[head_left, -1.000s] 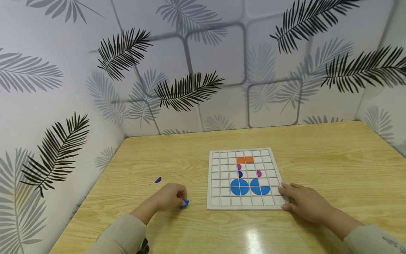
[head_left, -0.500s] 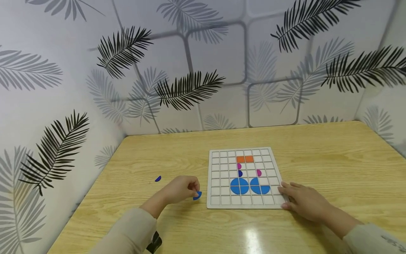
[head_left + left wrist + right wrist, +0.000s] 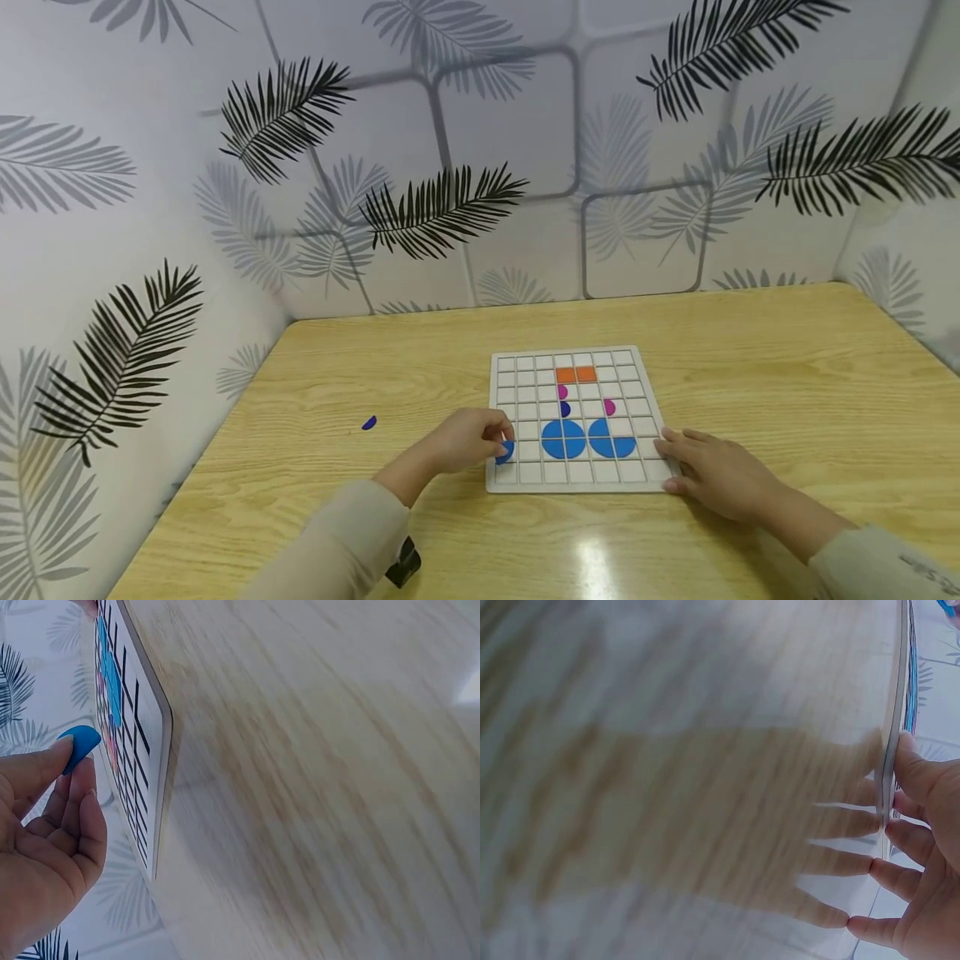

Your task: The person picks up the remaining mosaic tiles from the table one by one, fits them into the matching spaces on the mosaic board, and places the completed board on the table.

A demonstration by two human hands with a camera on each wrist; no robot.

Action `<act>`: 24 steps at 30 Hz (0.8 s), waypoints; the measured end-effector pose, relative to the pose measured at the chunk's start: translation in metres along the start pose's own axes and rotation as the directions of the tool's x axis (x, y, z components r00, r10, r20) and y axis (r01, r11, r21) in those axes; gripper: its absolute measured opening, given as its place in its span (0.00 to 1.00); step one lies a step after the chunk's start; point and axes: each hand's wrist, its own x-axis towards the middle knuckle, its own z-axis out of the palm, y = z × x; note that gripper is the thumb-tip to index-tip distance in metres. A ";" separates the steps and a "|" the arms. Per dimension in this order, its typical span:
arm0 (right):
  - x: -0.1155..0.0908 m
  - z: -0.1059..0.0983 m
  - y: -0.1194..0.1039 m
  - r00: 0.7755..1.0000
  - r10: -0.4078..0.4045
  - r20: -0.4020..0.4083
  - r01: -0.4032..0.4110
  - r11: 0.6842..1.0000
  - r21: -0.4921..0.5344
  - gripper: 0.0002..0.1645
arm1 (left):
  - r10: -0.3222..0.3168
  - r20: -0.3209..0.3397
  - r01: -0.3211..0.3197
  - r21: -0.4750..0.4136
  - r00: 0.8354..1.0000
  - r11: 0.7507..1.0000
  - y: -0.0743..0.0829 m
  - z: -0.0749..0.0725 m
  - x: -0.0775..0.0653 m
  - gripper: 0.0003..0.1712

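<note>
Between thumb and fingers my left hand (image 3: 471, 442) pinches a blue quarter-circle tile (image 3: 81, 744), held over the left edge of a white grid board (image 3: 528, 472). On the board sit two orange squares (image 3: 576, 374), small pink half-circles (image 3: 610, 407), a dark blue half-circle (image 3: 566, 409), a full blue circle (image 3: 563, 439) made of quarter tiles, and a second blue circle (image 3: 611, 439) whose upper right cell is white. My right hand (image 3: 716, 471) rests at the board's right edge, its fingers extended and touching the rim and table.
A loose dark blue half-circle piece (image 3: 369, 423) lies on the wooden table (image 3: 420, 358), left of the board. Behind the table stands a wall (image 3: 517, 242) with a leaf pattern. A black object (image 3: 404, 563) shows beneath the left sleeve.
My left hand has carried the blue tile rightward from the bare table to above the board's left edge. The right hand has stayed at the board's right side.
</note>
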 end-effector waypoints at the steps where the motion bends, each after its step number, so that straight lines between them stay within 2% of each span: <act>1: 0.000 0.000 0.000 1.000 0.000 -0.001 0.000 1.000 0.001 0.31 | -0.006 0.003 0.006 -0.008 1.000 1.000 0.002 0.002 0.003 0.03; 4: -0.001 -0.001 -0.001 1.000 -0.003 -0.005 0.003 1.000 0.004 0.31 | -0.004 0.007 0.004 -0.009 1.000 1.000 0.006 0.006 0.010 0.04; 13: -0.001 0.000 0.001 1.000 0.002 -0.005 -0.002 1.000 0.002 0.30 | 0.058 0.020 -0.058 -0.007 0.998 0.998 0.024 0.013 0.031 0.08; 24: -0.001 0.002 0.002 1.000 -0.003 -0.014 0.003 1.000 -0.009 0.30 | 0.059 0.008 -0.058 -0.038 0.998 0.998 0.037 0.021 0.054 0.04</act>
